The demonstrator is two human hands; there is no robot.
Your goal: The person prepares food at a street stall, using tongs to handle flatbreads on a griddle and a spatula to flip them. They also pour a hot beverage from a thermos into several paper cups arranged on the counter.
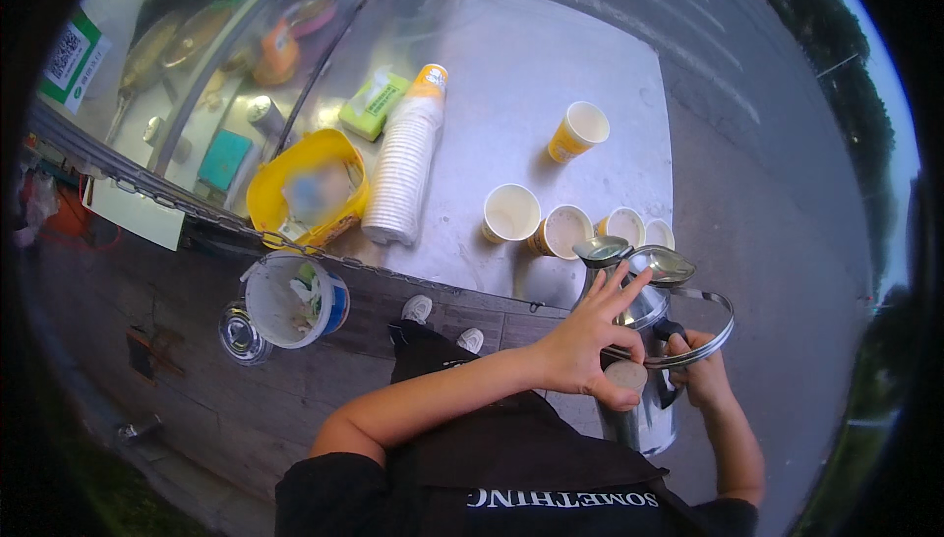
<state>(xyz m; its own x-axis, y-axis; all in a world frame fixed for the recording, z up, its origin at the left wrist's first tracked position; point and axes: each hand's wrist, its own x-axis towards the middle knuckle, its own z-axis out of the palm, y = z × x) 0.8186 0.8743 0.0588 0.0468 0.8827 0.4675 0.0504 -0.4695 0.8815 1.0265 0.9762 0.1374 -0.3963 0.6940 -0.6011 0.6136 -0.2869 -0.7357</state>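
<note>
In front of my body is a polished steel vacuum jug (pixel 641 419), its spout and raised lid (pixel 667 265) towards the table. My right hand (pixel 702 371) grips the jug's black handle, partly behind the carrying ring (pixel 719 330). Between thumb and index finger, my left hand (pixel 590 334) pinches a round cork stopper (pixel 625 377) over the jug's side; its other fingers spread near the neck. Beyond the spout, paper cups stand on the metal table: two hold a pale brown frothy drink, a near cup (pixel 566 233) and another beside it (pixel 623 227). A further cup (pixel 658 233) is partly hidden by the lid.
The metal table (pixel 479 94) also bears two more paper cups (pixel 511 214), a sleeved cup stack (pixel 402 168), a green tissue pack (pixel 375 109) and a yellow bucket (pixel 265 205). A clear-walled case stands left. A chain (pixel 346 264) follows the near edge; below is a white waste bucket (pixel 287 316).
</note>
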